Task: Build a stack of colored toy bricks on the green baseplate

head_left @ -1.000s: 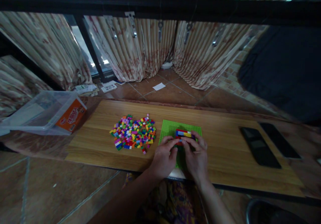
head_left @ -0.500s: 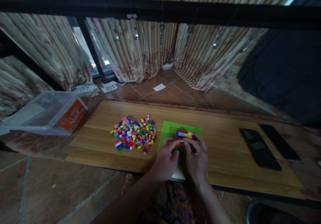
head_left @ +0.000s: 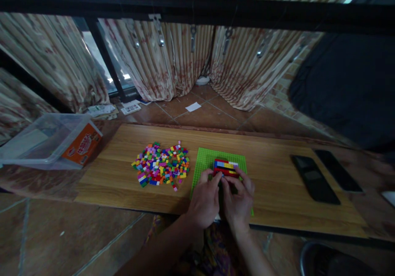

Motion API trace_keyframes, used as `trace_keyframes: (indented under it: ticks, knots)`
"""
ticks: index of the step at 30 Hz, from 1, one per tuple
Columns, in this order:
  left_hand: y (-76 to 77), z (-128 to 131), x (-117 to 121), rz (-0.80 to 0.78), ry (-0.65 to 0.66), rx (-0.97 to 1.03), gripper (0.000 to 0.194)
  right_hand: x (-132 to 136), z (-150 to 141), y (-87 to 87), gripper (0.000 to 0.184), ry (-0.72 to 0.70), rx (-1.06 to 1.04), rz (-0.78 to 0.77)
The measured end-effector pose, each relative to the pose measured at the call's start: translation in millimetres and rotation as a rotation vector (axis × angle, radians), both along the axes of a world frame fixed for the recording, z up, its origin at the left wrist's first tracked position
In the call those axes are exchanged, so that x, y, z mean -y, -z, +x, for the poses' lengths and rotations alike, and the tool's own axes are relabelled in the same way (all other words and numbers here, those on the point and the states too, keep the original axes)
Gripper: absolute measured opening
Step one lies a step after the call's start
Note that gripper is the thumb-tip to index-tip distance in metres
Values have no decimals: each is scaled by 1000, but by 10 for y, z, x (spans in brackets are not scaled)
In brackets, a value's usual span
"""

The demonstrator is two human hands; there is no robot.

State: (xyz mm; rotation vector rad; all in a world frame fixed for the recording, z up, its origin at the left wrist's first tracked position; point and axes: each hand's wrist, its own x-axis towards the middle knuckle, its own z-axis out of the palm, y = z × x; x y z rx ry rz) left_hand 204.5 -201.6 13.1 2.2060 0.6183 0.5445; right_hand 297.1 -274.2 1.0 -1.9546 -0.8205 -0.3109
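A block of joined toy bricks point(head_left: 226, 166), in red, blue, yellow and white, sits on the green baseplate point(head_left: 205, 157). Just in front of it, over the plate, my left hand point(head_left: 205, 199) and my right hand point(head_left: 238, 197) meet with bent fingers. A small blue toy brick point(head_left: 222, 175) shows between the closed fingertips of both hands. The right hand's outer fingers reach to the right end of the brick block. My hands cover the near part of the plate and whatever lies beneath them.
Left of the plate, a loose pile of coloured toy bricks point(head_left: 163, 164) covers part of the wooden table point(head_left: 271, 177). A clear plastic box point(head_left: 49, 140) with an orange label stands beyond the left end. Two dark flat phone-like objects point(head_left: 314, 179) lie at the right.
The fingertips have drawn closer together, and less of the small bricks between them shows. The brick block shows more of its red front. The whole view has shifted slightly.
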Motion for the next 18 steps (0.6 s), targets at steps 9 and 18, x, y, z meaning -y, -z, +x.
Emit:
trace_keyframes:
  ticks: [9,18]
  knots:
    - [26,-8,30,12,-9,23,49,-53,19,-47,23,49,-84,54]
    - [24,-20,22,-40,-24,23,54,11,43,15,18,-29,-79,72]
